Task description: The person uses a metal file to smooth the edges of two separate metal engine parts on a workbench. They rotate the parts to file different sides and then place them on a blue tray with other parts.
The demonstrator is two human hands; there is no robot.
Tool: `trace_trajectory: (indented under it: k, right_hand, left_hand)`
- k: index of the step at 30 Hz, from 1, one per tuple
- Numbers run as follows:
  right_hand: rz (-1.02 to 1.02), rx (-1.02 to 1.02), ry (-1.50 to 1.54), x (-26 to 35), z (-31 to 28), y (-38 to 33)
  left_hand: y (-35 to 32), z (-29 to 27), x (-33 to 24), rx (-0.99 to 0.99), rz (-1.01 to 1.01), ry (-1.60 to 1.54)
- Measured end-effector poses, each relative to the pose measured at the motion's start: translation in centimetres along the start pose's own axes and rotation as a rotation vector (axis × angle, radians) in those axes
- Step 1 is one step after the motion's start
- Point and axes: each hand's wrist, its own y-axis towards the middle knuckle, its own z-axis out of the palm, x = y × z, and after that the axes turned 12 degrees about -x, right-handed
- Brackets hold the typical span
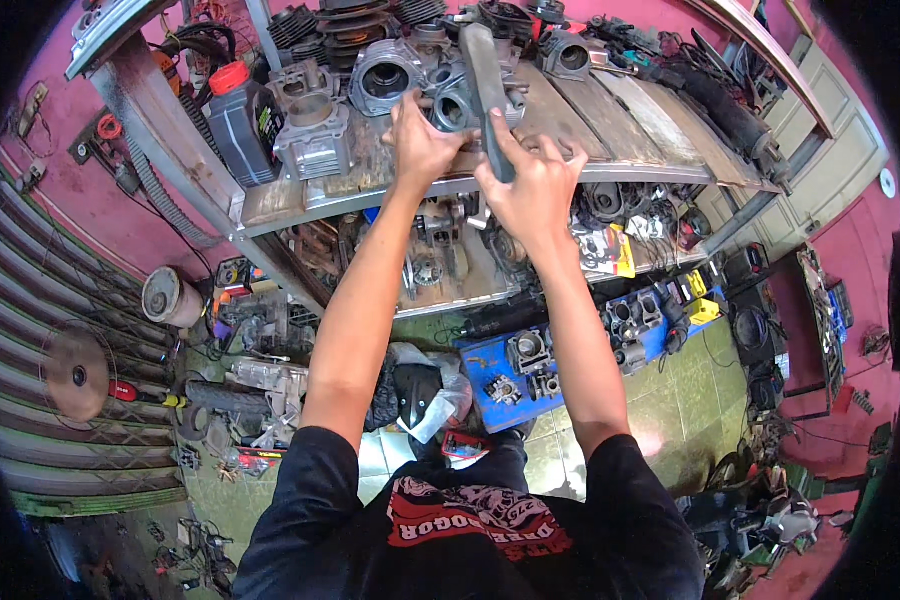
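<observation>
My left hand (426,148) is at the front edge of the upper shelf, fingers curled and thumb stretched to the right. It grips the near left side of a grey metal casting with a round bore (454,108). My right hand (538,185) is closed around the lower end of a long, flat grey-green bar (483,70), index finger laid along it. The bar rises past the casting's right side; whether they touch is hard to tell. Left of the casting sits a larger engine cylinder (385,78) with a round opening.
Another cylinder block (313,135) and a dark oil bottle with red cap (244,125) stand on the shelf's left end. Finned cylinders (355,35) line its back. The shelf's metal edge (370,198) runs below my wrists. Engine parts lie on a blue bench (485,365) lower down.
</observation>
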Motion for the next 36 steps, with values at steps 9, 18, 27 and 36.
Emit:
trace_trajectory:
  k: [9,18,27,36]
  right_hand:
    - [0.067,0.029,0.054,-0.5,-1.6,-0.8]
    - [0.066,-0.001,0.106,-0.4,-1.3,-1.5]
    - [-0.054,0.051,0.036,1.5,-3.9,0.4]
    - [-0.139,0.205,-0.147,3.9,-2.8,3.1]
  left_hand:
    - [1.7,-0.2,-0.8,0.166,-0.119,0.195]
    - [3.7,0.0,0.5,0.241,-0.125,0.078]
    - [2.5,-0.5,-0.2,0.179,0.054,0.043]
    - [0.8,-0.9,-1.1,0.156,0.066,-0.245]
